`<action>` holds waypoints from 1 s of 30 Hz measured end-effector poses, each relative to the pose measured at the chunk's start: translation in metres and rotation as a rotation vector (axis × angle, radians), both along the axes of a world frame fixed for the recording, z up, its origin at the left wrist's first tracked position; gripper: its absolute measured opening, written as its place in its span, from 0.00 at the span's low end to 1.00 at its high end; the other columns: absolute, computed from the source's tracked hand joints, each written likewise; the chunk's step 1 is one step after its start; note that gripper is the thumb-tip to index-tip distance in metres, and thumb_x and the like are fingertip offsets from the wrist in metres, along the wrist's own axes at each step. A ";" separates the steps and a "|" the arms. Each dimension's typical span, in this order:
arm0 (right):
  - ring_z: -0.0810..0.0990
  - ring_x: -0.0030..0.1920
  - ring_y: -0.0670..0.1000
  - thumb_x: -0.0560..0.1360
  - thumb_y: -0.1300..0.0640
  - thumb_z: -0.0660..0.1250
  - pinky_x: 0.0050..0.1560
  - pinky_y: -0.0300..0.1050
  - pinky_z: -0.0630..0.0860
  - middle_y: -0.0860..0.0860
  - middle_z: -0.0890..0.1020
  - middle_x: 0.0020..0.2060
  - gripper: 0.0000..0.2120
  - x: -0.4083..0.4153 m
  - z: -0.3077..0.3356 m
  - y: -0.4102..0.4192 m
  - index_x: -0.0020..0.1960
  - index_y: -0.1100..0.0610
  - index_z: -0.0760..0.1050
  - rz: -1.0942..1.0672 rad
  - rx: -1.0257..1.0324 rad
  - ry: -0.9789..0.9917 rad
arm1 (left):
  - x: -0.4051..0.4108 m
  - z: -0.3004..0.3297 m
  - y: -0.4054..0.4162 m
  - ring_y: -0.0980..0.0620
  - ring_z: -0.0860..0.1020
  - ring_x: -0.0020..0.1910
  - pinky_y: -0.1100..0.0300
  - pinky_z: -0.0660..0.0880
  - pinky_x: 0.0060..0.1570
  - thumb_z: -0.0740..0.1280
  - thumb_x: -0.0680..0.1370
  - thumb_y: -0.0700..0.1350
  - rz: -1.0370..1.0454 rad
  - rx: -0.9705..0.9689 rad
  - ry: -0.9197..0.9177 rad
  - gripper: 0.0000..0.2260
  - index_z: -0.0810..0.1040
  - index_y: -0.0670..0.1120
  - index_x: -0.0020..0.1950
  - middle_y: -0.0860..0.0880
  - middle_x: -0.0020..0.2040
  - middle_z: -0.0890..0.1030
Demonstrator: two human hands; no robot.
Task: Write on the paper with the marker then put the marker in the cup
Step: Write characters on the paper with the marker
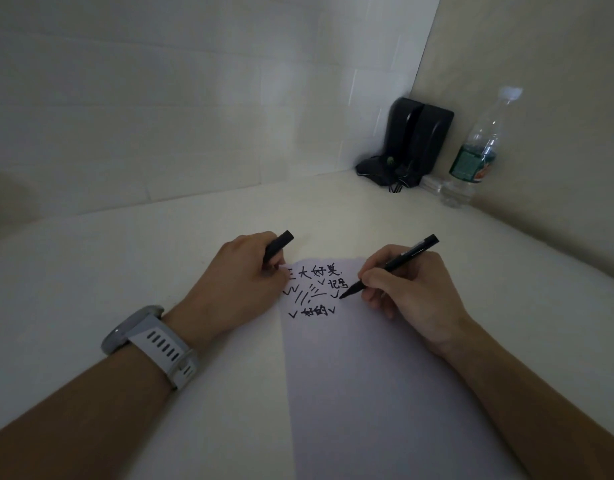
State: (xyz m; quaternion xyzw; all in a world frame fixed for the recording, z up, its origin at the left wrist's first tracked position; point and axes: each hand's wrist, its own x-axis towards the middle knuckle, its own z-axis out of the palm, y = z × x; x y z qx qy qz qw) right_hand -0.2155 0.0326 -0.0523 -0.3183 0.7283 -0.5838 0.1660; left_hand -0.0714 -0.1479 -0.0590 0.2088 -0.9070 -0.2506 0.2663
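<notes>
Right hand [409,292], fingers [371,277] pinched round slim black marker [388,268], tip touching white paper sheet [368,375] mid-stroke; left hand [243,285] curled round black cap [278,245], pinning the sheet's edge flat. No cup in view.

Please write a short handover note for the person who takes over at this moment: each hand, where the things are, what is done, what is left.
Right hand: holds the marker, uncapped, tip at the paper.
Left hand: holds the marker cap and rests on the paper's left edge.
Done: several characters and ticks are written near the top of the paper.
Left: finish writing, then put the marker in the cup. No cup shows in this view.
</notes>
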 end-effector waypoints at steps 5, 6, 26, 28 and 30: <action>0.79 0.26 0.50 0.73 0.67 0.70 0.27 0.44 0.74 0.53 0.84 0.26 0.04 -0.004 0.002 0.000 0.40 0.64 0.82 -0.102 0.002 0.035 | 0.000 0.000 0.000 0.46 0.76 0.41 0.63 0.68 0.37 0.68 0.74 0.41 0.014 0.017 -0.034 0.09 0.69 0.42 0.38 0.48 0.39 0.80; 0.79 0.26 0.51 0.73 0.67 0.70 0.27 0.44 0.75 0.54 0.84 0.26 0.05 -0.005 0.002 0.001 0.40 0.64 0.82 -0.119 -0.016 0.030 | 0.000 0.000 -0.001 0.46 0.76 0.41 0.62 0.68 0.37 0.68 0.74 0.41 0.016 0.021 -0.033 0.09 0.69 0.43 0.38 0.48 0.39 0.80; 0.79 0.30 0.50 0.77 0.68 0.64 0.29 0.38 0.77 0.55 0.81 0.29 0.11 -0.003 0.025 0.001 0.40 0.60 0.81 0.011 -0.602 -0.606 | 0.010 0.019 0.010 0.53 0.83 0.34 0.63 0.78 0.44 0.71 0.77 0.45 -0.168 0.349 0.466 0.04 0.85 0.48 0.49 0.51 0.40 0.85; 0.78 0.30 0.50 0.71 0.67 0.68 0.30 0.38 0.76 0.54 0.81 0.29 0.08 -0.003 0.024 0.001 0.38 0.58 0.83 0.043 -0.593 -0.534 | 0.009 0.020 0.009 0.55 0.81 0.33 0.70 0.74 0.43 0.71 0.77 0.42 -0.165 0.402 0.488 0.05 0.86 0.46 0.51 0.53 0.38 0.84; 0.78 0.31 0.50 0.67 0.66 0.69 0.31 0.37 0.75 0.54 0.80 0.29 0.08 -0.001 0.024 0.001 0.37 0.57 0.85 0.088 -0.592 -0.496 | 0.010 0.020 0.007 0.57 0.79 0.33 0.73 0.72 0.42 0.71 0.77 0.42 -0.171 0.436 0.483 0.07 0.86 0.44 0.53 0.55 0.37 0.83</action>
